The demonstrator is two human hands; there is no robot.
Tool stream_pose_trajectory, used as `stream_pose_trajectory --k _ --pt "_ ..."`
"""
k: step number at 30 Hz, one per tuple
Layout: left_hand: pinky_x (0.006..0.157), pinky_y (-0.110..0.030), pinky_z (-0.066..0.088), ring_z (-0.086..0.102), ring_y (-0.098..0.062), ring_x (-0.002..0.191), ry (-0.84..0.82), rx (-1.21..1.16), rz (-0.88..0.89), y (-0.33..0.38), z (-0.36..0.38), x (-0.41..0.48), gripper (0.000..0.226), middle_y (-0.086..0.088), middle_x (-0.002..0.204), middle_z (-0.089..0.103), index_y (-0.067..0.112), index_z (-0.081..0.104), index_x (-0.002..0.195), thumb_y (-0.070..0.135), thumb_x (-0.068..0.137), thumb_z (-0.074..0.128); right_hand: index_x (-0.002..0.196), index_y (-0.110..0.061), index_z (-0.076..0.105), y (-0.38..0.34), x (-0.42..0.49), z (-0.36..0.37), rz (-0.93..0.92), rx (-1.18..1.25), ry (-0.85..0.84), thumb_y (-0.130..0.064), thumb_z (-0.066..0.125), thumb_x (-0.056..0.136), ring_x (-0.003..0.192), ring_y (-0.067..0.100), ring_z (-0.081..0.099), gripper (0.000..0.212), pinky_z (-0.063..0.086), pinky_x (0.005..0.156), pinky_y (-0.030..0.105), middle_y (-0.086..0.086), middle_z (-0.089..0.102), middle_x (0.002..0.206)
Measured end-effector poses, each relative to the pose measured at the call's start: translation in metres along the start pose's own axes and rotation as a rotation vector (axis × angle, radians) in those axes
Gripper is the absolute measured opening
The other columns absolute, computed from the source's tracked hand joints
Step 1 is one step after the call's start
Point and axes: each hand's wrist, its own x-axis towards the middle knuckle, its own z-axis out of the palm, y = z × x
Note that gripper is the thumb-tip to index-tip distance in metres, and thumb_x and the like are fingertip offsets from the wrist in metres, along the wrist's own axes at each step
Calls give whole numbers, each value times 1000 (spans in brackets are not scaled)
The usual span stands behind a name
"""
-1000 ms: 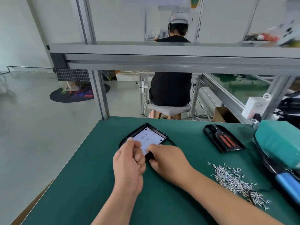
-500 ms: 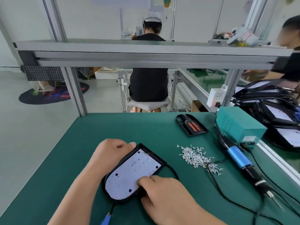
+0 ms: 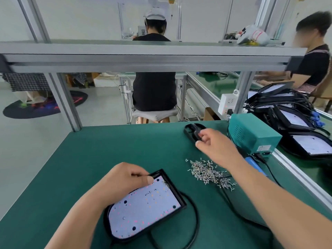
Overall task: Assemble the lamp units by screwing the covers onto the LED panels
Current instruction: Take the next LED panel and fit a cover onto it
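A black lamp housing with a white LED panel (image 3: 143, 207) lies on the green mat near me, its black cable (image 3: 196, 214) looping to the right. My left hand (image 3: 124, 178) grips the housing's far left edge, thumb on the panel. My right hand (image 3: 215, 146) is stretched out to a small black tray (image 3: 189, 129) at the back right. Its fingers curl over the tray's contents, and motion blur hides whether they hold anything. A pile of small silver screws (image 3: 208, 172) lies between the panel and that hand.
A teal power box (image 3: 251, 133) stands right of the tray, with a blue-handled electric screwdriver (image 3: 255, 164) and its cord in front. Stacked lamp units (image 3: 296, 121) fill the bench to the right. Two people sit beyond the frame.
The lamp unit was pulled toward me. My right hand left its near edge and reached over the screws to the black tray. My left hand stays on the housing.
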Motion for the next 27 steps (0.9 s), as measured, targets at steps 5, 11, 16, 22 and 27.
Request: stream_pose_trajectory --k 5,11,16,22,27 --pt "51 -15 42 53 0 56 -36 68 41 19 17 -4 28 19 82 73 45 79 97 65 78 72 134 -8 53 39 65 16 114 -319 -75 -69 63 90 117 41 56 76 46 88 45 20 58 130" --pt "77 -26 54 67 5 87 3 149 128 31 35 0 21 28 95 73 48 78 91 64 79 74 123 -14 48 47 87 30 139 -431 -222 -82 59 84 91 29 63 79 50 70 40 7 61 106" --pt "51 -23 39 41 -7 53 70 56 107 26 35 -2 53 10 58 47 21 70 82 74 85 63 108 -18 51 44 87 31 132 -421 -216 -66 64 78 84 26 63 58 52 67 38 4 62 95" --pt "52 -23 46 54 -13 48 88 27 -110 19 22 -2 48 5 63 62 22 77 78 58 102 55 93 -26 55 22 47 24 -1 -189 -174 -63 60 65 80 26 61 47 56 72 42 3 64 90" --pt "54 -27 31 38 -9 47 7 102 -217 15 3 -9 42 9 54 36 22 78 76 53 99 61 138 -30 59 4 -12 14 -127 99 -204 -66 64 66 107 6 63 81 51 89 21 -12 63 126"
